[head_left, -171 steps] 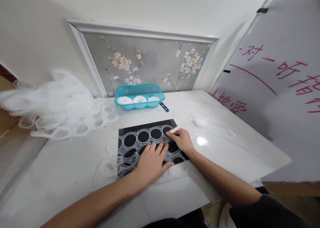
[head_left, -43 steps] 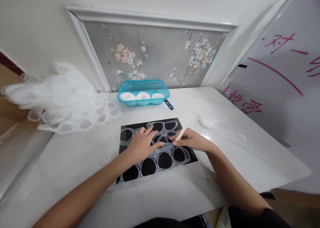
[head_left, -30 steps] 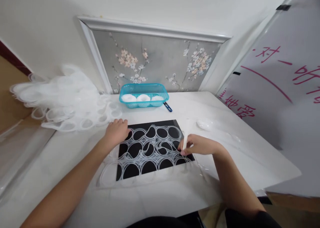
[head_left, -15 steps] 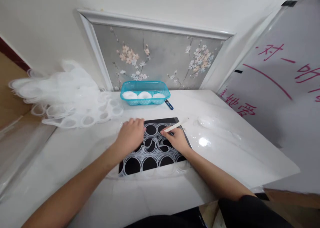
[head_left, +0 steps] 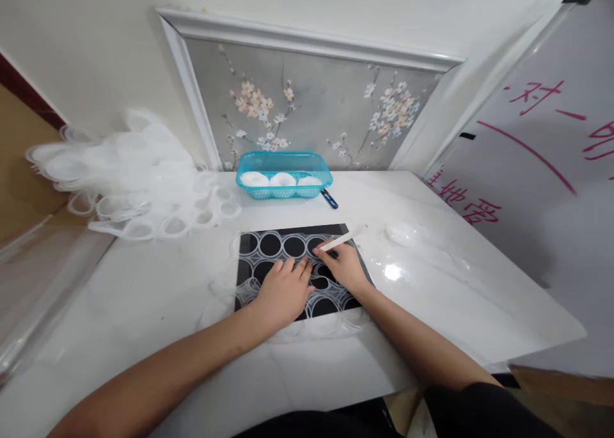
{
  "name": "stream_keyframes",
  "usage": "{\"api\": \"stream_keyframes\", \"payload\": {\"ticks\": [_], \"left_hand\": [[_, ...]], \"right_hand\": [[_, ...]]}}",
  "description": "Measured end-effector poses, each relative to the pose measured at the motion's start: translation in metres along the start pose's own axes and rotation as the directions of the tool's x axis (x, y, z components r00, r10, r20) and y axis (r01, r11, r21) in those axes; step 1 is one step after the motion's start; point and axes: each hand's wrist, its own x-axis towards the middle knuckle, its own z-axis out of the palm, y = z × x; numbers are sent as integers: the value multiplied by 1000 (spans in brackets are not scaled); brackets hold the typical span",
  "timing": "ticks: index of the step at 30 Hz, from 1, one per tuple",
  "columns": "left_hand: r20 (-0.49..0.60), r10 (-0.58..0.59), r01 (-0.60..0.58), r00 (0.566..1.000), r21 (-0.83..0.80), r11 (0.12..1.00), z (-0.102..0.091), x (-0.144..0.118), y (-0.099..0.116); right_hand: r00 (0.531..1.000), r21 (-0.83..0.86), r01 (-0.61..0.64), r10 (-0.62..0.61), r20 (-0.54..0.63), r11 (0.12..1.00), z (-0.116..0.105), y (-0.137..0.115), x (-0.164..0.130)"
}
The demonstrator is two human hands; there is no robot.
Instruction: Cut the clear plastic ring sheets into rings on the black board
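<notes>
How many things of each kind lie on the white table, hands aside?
Black mat: 1
Clear sheet of rings on the mat: 1
White stick in the right hand: 1
Blue basket: 1
White discs in the basket: 3
Blue-handled tool: 1
Pile of clear ring sheets: 1
Total: 9

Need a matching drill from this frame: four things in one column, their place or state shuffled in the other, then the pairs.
Things:
1. left hand
2. right hand
3. turquoise plastic basket
4. heap of clear plastic ring sheets

Places or states:
A. at the far edge of the table, white round pieces inside
B. pressed flat on the clear ring sheet over the black mat
C. at the table's far left
D. gripping a thin white stick

Pairs: 1-B, 2-D, 3-A, 4-C
</notes>
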Motion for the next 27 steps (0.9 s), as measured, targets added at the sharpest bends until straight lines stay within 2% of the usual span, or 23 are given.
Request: {"api": "stream_keyframes", "payload": {"ticks": [3,6,8,9,10,11,12,13,14,15,19,21,23,24,25,27], "left_hand": [[-16,6,-7,1000,-19,1000,1,-1,2],[-18,4,-5,1000,-36,999,5,-2,3],[-10,-8,8,1000,-46,999,6,-2,3],[-4,-15,15,1000,-53,998,6,-2,3],[0,-20,20,1000,-62,998,6,-3,3],[4,-23,24,1000,-74,997,5,-3,2],[9,-20,21,1000,-89,996,5,-3,1],[16,-13,14,1000,-106,994,3,-4,1],[18,-2,4,1000,-120,993,2,-5,0],[9,8,-7,1000,-126,992,1,-6,0],[-15,-9,8,1000,-78,997,2,-13,2],[12,-16,17,1000,-67,998,3,-16,3],[42,-9,12,999,-83,996,3,-18,1],[53,-4,10,999,-96,995,3,-18,0],[62,4,3,998,-108,994,2,-17,-2],[67,21,-13,998,-116,993,-2,-17,-4]], "right_hand": [[997,-186,75,-68,47,980,4,-3,-8],[966,-371,233,-170,194,899,4,-7,-12],[946,-454,293,-188,263,841,-6,-10,-5],[954,-490,280,-185,235,826,-14,-11,2],[973,-521,227,-174,149,823,-25,-12,11],[987,-534,140,-162,7,833,-37,-12,21],[975,-525,16,-130,-182,851,-47,-13,31],[935,-490,-93,-93,-343,867,-56,-15,39],[901,-455,-122,-94,-424,882,-63,-16,45],[890,-420,-120,-90,-447,900,-66,-17,50],[930,-256,1,-95,-355,967,-64,-12,61],[887,-160,-24,-53,-459,987,-71,-5,73],[800,-36,-42,12,-600,998,-85,0,88],[772,12,-25,27,-636,1000,-92,0,93],[766,31,-8,26,-643,1000,-95,-2,95],[834,-8,34,-33,-551,999,-90,-9,88]]}}
